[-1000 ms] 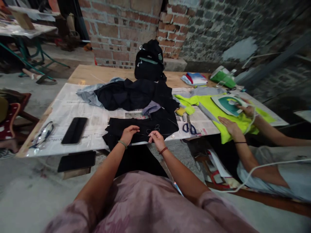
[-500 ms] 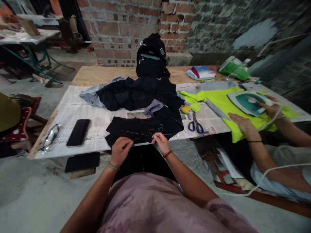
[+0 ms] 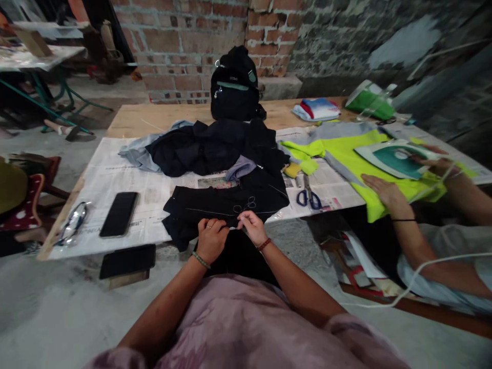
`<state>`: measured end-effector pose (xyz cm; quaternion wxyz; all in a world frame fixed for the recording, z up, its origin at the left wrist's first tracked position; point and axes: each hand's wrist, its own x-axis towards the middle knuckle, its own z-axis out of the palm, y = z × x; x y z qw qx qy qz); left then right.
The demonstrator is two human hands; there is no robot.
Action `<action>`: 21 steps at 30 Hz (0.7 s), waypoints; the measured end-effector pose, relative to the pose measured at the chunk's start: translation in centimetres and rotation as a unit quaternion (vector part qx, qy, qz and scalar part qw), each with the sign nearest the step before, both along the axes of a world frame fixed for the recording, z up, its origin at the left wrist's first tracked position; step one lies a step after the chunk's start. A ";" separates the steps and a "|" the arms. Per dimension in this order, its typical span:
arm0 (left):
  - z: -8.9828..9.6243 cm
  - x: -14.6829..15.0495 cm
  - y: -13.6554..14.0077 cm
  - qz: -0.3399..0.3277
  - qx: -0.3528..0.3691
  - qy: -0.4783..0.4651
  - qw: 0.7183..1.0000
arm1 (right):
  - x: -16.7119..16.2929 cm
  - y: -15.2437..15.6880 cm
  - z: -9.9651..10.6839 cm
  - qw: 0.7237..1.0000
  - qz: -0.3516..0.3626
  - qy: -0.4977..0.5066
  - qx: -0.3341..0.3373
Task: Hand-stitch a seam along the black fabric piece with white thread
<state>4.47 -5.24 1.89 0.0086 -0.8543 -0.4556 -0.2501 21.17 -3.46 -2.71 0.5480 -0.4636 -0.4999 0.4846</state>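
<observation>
A black garment (image 3: 226, 197) lies at the table's front edge, part of it hanging over. My left hand (image 3: 212, 238) has its fingers closed on the garment's near edge. Right beside it, my right hand (image 3: 250, 226) pinches thumb and forefinger together at the same edge; whatever is in the pinch is too small to make out. A fine pale thread (image 3: 249, 203) lies in loops on the cloth just above my right fingertips, and a pale line runs along the fabric. Scissors with dark blue handles (image 3: 308, 199) rest to the right of the garment.
A co-worker's hands (image 3: 384, 192) are at the right, with an iron (image 3: 395, 158) on a neon yellow and grey garment (image 3: 349, 148). Its white cord (image 3: 418, 274) hangs near my right arm. A phone (image 3: 119, 214), glasses (image 3: 74, 223), dark clothes (image 3: 203, 146) and a backpack (image 3: 235, 87) are on the table.
My left hand has moved right along the garment's edge, close to my right hand. More cloth hangs down at the left end. The co-worker's iron has shifted slightly left.
</observation>
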 end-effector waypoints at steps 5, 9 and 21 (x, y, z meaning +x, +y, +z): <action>-0.4 -0.3 -0.5 -0.013 0.001 0.010 1.000 | 0.0 0.1 0.1 1.000 -0.001 -0.010 -0.006; -0.1 0.0 0.2 -0.006 0.003 0.000 1.000 | 0.0 0.1 0.3 1.000 0.001 -0.006 -0.008; -0.2 0.9 0.2 0.059 -0.020 0.036 0.997 | 0.0 0.2 0.6 1.000 0.004 -0.018 -0.012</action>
